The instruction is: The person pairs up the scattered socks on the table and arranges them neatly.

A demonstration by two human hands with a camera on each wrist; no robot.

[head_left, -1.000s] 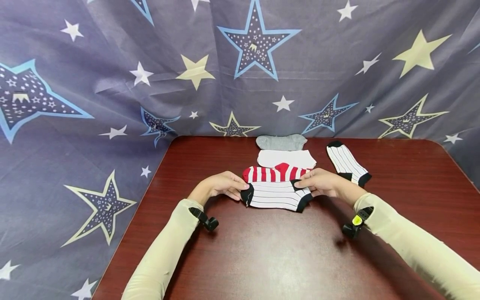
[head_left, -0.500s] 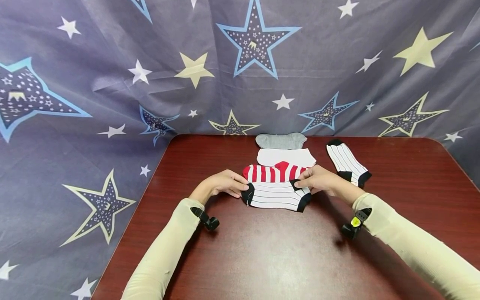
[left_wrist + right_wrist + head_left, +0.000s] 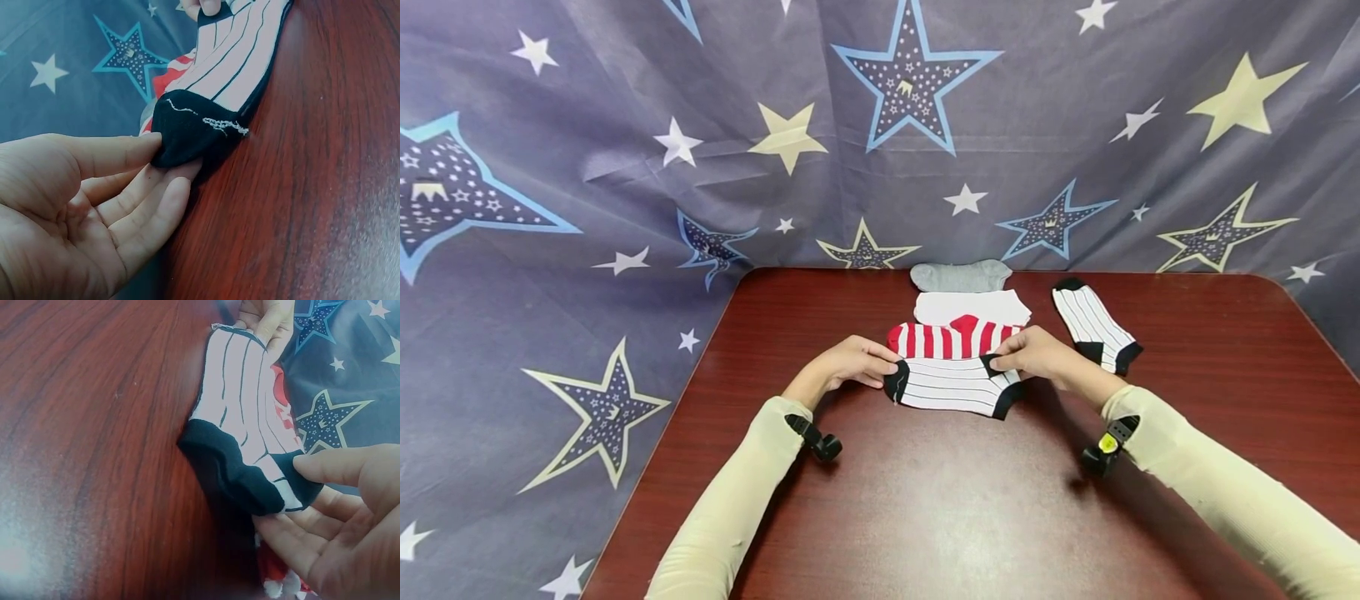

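A white sock with thin black stripes is stretched sideways between both hands, its toe, heel and cuff black. My left hand pinches the black toe between thumb and fingers; loose white thread shows on that toe in the left wrist view. At the other end, my right hand pinches the black heel, thumb on top and fingers underneath. Right behind this sock lies a red-and-white striped sock, partly covered by my right hand. Farther back are a plain white sock and a grey sock.
Off to the right lies another white sock with black stripes, set at a slant. The reddish-brown table meets a grey star-patterned cloth at its back and left.
Both hands have shifted slightly away from me with the striped sock. The red-and-white, plain white and grey socks have also moved a little toward the back. Both pinches remain.
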